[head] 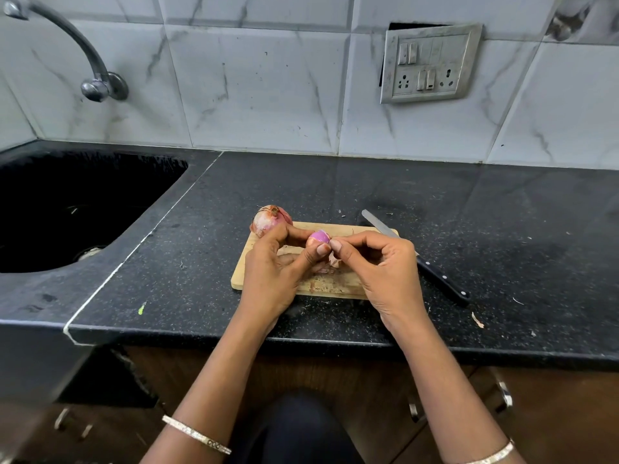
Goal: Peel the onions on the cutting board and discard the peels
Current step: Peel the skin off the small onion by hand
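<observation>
The left hand grips a small onion over the board, and the right hand, touching its right side, seems to pinch a peel hanging toward the near edge. The onion's top shows glossy purple; a second onion, unpeeled, sits at the board's far left.

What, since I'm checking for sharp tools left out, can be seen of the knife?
The knife lies flat and unheld. Its silver blade points away toward the wall and crosses the wooden cutting board's far right corner. The black handle, with pale rivets, rests on the dark countertop. The right hand hides part of the blade.
</observation>
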